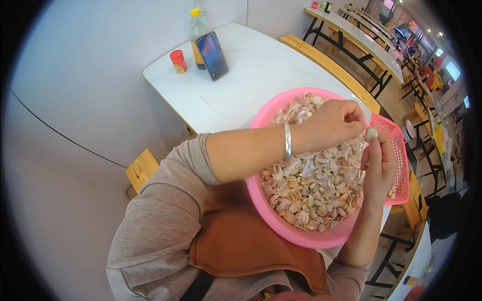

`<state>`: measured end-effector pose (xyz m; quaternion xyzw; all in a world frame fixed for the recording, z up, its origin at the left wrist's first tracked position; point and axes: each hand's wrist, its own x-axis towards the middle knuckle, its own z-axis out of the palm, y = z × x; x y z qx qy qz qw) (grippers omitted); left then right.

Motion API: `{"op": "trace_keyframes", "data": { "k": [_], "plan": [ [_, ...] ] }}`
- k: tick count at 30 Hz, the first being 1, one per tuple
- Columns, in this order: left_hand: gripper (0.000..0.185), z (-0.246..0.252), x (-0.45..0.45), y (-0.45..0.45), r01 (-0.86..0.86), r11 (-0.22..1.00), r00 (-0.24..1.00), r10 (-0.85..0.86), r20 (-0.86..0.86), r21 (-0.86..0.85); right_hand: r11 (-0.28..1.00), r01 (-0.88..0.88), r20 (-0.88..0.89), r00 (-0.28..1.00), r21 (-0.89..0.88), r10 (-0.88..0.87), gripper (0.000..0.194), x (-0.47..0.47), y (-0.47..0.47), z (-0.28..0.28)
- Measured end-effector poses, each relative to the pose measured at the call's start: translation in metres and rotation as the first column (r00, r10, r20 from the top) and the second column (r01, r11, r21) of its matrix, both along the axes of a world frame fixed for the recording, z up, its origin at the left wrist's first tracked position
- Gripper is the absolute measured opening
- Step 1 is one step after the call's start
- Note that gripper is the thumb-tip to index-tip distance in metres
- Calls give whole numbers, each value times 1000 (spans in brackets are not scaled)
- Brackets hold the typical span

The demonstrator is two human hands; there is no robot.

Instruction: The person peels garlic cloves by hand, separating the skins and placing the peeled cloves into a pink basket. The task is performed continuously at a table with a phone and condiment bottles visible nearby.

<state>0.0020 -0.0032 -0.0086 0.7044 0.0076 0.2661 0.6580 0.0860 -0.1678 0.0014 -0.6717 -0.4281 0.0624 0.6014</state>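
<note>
My right hand (pixel 378 161) pinches a pale garlic clove (pixel 371 133) between thumb and fingers, near the right rim of a large pink plastic basin (pixel 263 195). Close against the clove are the bent fingertips of my left hand (pixel 335 122), its wrist wearing a silver bangle; whether they grip any skin cannot be made out. Unpeeled garlic cloves (pixel 301 205) and loose papery garlic skins (pixel 320 165) fill much of the basin. A smaller pink perforated basket (pixel 401 165) stands to the right, partly behind my right hand, with several pale cloves (pixel 392 192) in it.
The white table (pixel 241 79) holds a leaning smartphone (pixel 212 56), a yellow-capped sauce bottle (pixel 197 30) and a red-lidded shaker (pixel 178 62) near the wall. A wooden bench (pixel 331 67) runs along the table's far side. More tables and benches stand to the right.
</note>
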Motion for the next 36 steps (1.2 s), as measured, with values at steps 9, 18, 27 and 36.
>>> {"op": "trace_keyframes", "data": {
  "k": [9,18,27,36],
  "plan": [
    [17,7,-5,2,149,975,986,-160,-53,-165,999,6,17,1000,-38,-6,22,0,0,-2],
    [16,4,-2,4,201,939,975,-219,-32,-278,1000,-12,-13,1000,2,12,16,-2,3,-2],
    [13,5,-5,6,174,958,978,-194,-70,-227,996,-93,-142,986,-3,92,15,-2,0,4],
    [11,9,-7,3,94,983,986,-114,-123,-155,991,-134,-237,962,28,137,18,1,3,2]
  ]
}}
